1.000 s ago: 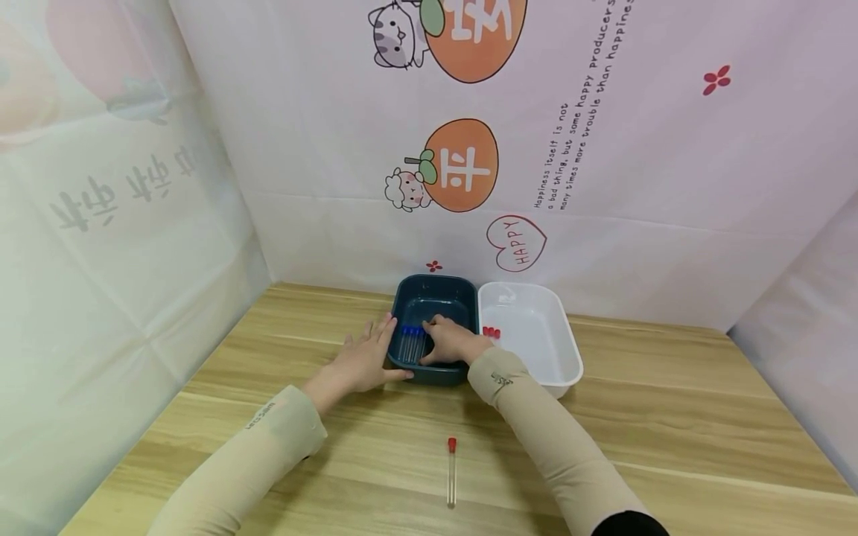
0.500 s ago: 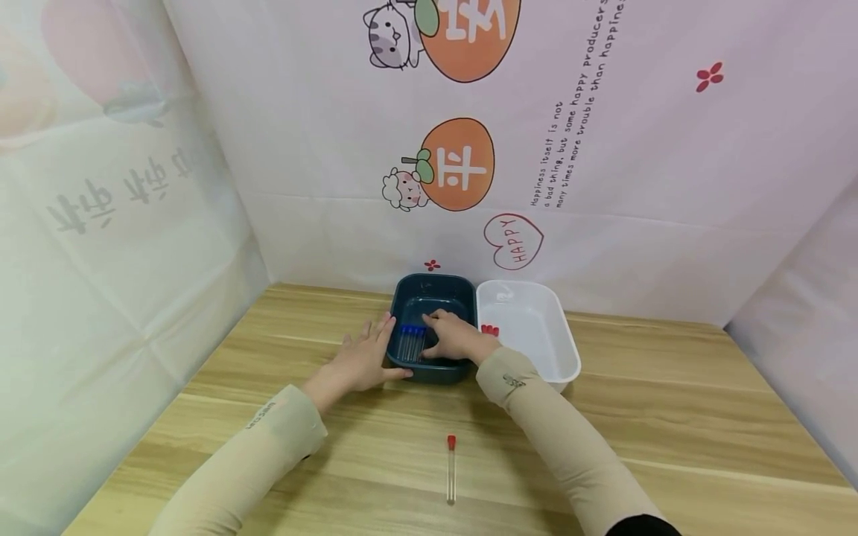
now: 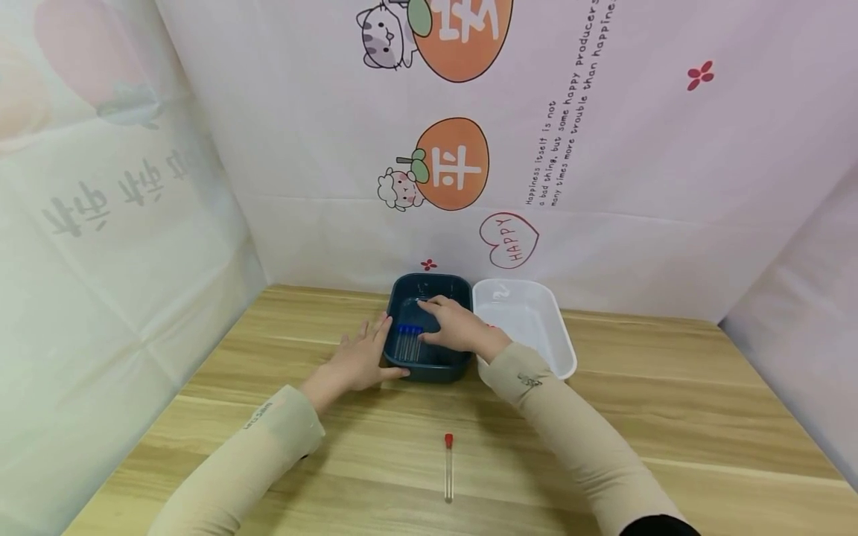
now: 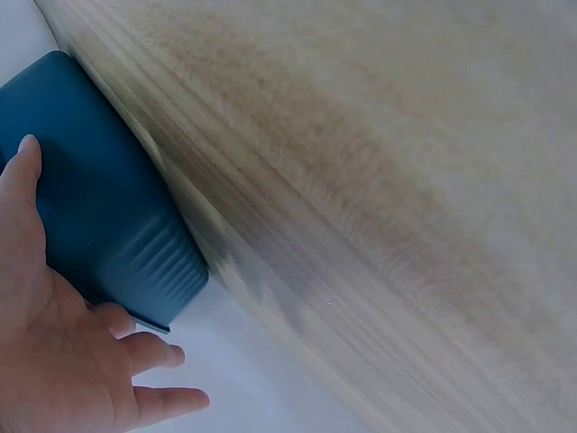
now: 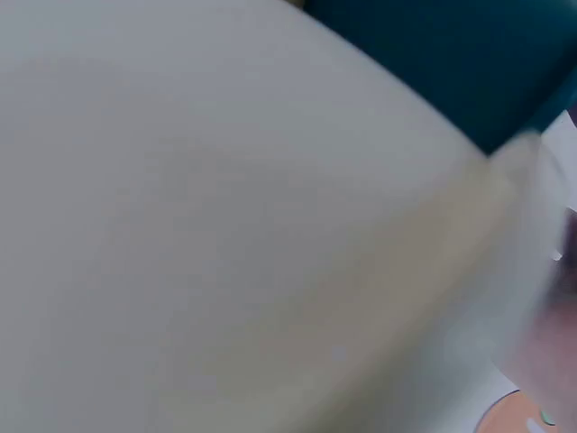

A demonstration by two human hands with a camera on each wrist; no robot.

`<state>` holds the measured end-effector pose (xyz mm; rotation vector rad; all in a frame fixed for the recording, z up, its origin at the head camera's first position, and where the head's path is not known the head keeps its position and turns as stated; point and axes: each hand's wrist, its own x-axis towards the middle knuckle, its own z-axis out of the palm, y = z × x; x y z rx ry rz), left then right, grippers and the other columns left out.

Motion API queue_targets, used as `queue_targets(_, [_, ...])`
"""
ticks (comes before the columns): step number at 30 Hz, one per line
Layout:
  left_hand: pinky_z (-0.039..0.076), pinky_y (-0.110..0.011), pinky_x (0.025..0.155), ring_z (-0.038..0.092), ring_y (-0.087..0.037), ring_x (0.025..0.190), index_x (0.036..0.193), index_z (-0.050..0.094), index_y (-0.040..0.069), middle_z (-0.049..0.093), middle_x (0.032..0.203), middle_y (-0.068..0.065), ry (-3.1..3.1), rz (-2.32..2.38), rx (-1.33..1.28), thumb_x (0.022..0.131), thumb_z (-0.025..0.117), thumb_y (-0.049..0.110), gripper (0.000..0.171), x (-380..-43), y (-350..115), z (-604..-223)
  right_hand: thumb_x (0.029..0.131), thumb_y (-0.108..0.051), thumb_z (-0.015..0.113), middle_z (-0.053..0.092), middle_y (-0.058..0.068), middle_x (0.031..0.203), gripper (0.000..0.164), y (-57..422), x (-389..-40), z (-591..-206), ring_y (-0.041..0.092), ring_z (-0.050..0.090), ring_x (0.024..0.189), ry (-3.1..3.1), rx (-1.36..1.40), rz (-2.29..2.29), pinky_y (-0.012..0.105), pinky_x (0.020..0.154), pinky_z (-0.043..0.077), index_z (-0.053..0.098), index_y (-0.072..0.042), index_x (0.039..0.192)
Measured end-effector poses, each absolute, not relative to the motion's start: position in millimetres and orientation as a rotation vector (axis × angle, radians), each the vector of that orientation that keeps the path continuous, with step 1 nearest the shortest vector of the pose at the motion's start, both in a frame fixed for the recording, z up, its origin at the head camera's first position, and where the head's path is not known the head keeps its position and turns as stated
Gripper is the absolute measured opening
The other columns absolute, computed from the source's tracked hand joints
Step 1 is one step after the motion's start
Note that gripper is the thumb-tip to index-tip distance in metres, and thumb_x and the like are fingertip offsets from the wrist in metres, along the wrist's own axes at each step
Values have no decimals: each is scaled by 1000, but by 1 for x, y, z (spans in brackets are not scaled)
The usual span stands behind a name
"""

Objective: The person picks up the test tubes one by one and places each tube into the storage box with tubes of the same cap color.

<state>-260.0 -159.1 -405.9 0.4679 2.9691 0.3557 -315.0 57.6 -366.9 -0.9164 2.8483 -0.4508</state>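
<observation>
Several clear tubes with blue caps (image 3: 407,344) lie side by side at the left inside a dark blue basin (image 3: 436,374). My right hand (image 3: 459,327) is over this basin, just right of the tubes, its thumb and fingers spread with nothing seen between them. Against the basin's left side rests my left hand (image 3: 358,361), thumb toward the front wall. In the left wrist view, its fingers (image 4: 153,354) are apart and the thumb lies on the basin's outer wall (image 4: 108,198). The right wrist view is blurred and mostly blocked by pale surfaces.
A white basin (image 3: 568,356) stands right beside the blue one; red caps in it are mostly hidden behind my right wrist. One red-capped tube (image 3: 449,469) lies on the wooden table (image 3: 670,432) nearer to me. A printed cloth (image 3: 603,260) hangs behind the basins.
My right hand has risen from beside the blue-capped tubes and shifted back and right, leaving them in a row. The left hand has stayed at the basin's side.
</observation>
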Motion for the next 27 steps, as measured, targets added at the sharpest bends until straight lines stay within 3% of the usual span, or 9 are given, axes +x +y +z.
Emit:
queue_targets(17, [17,-75,113,11,-47,153,165,8,5,5,171,-13,2976,336,461,92,64,66,110,-264,-160,-409,98,-24,72,48,18,152,61,71,-285,-342,33,48,139,2912,-1137,-589,48,112,41,50,-7,152])
queue_targets(27, [17,-74,113,11,-46,153,165,8,5,5,171,-14,2973,338,468,92,65,66,111,-264,-160,-410,98,-26,73,49,16,152,60,84,-260,-337,32,49,138,2919,-1206,-615,48,109,44,51,-10,152])
